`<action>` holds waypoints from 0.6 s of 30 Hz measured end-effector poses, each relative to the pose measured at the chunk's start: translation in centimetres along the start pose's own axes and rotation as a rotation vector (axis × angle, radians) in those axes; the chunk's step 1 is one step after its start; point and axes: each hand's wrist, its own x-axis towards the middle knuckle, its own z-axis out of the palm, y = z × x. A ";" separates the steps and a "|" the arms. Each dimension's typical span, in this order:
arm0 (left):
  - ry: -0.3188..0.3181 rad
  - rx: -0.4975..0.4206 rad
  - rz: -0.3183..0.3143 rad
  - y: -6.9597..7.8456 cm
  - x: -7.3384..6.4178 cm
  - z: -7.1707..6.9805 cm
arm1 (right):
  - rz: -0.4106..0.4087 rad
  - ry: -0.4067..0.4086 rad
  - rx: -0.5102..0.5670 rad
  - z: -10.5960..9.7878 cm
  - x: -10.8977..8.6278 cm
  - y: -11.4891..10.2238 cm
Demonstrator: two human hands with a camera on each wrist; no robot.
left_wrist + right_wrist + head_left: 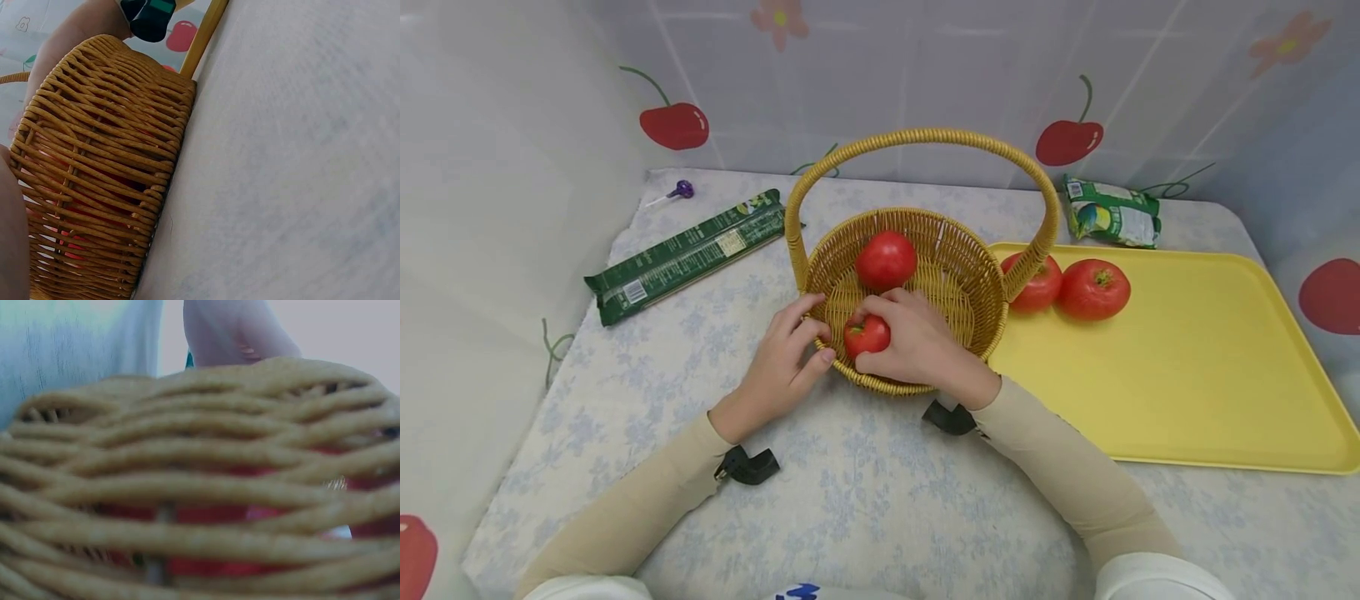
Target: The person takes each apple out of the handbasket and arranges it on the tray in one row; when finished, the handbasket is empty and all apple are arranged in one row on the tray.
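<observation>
A woven basket (996, 329) with a tall arched handle stands on the patterned cloth. My right hand (917, 333) reaches in over its near rim and grips a red tomato (867, 337) low inside, fingers behind and thumb in front. Another tomato (886, 260) lies in the basket just beyond that hand. On the left rim rests my left hand (786, 358), its bent fingers over the edge and its thumb close below. The left wrist view shows the basket's woven side (106, 156) close up. In the right wrist view, the weave (187, 487) hides most of the red behind it.
A yellow tray (1180, 375) lies to the right, with a tomato (1093, 289) and another tomato (1037, 287) at its left end, partly behind the handle. A green packet (1112, 212) sits behind it. To the left are a long green packet (692, 257) and a purple lollipop (683, 189).
</observation>
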 end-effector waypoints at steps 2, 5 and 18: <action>-0.003 -0.001 -0.004 0.0 0.0 0.0 | -0.019 -0.008 0.038 0.0 0.0 0.0; -0.006 -0.002 -0.006 0.1 0.0 0.0 | -0.028 -0.028 0.093 0.0 0.0 0.0; -0.002 0.007 0.006 -0.2 0.0 0.1 | -0.001 -0.081 0.147 -0.1 0.1 0.1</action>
